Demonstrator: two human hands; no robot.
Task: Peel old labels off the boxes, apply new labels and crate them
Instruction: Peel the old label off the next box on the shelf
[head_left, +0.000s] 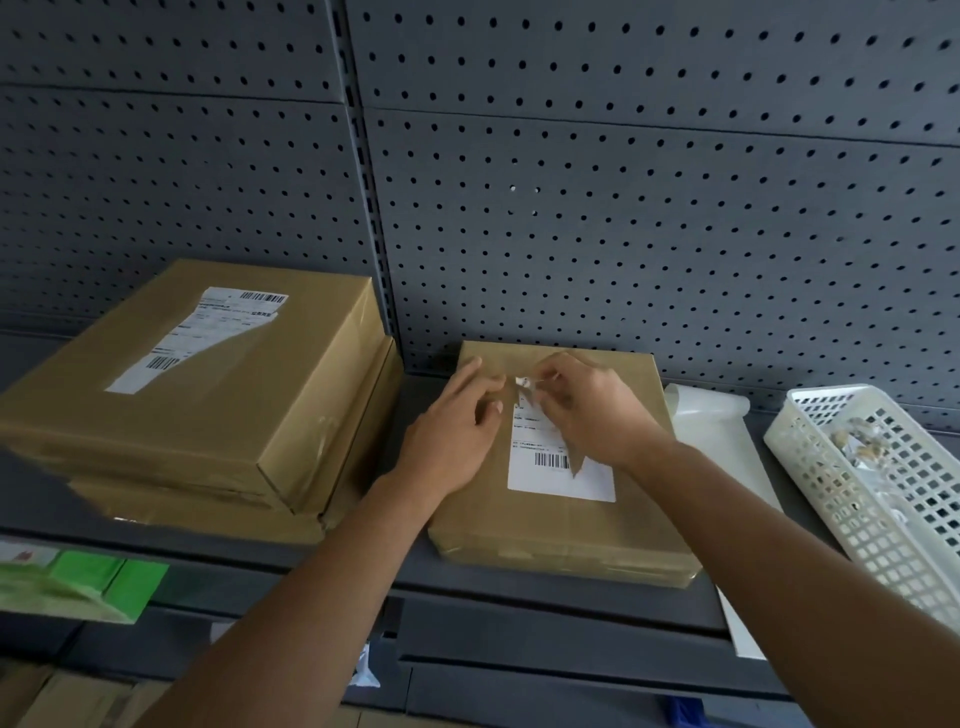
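A flat brown cardboard box (613, 525) lies on the grey shelf (519, 592) in the middle. Its white barcode label (545, 467) is partly torn away at the top. My right hand (587, 410) pinches a curled scrap of that label (523, 383) at the torn edge. My left hand (457, 426) rests flat on the box's left side with straight fingers, beside the label. To the left stands a stack of two larger brown boxes (208, 405); the top one carries a partly torn white label (208, 338).
A white perforated plastic basket (872, 499) holding torn paper scraps sits at the right. A white backing sheet (711, 431) lies between the basket and the box. Grey pegboard (623, 208) forms the back wall. Green packets (78, 582) lie lower left.
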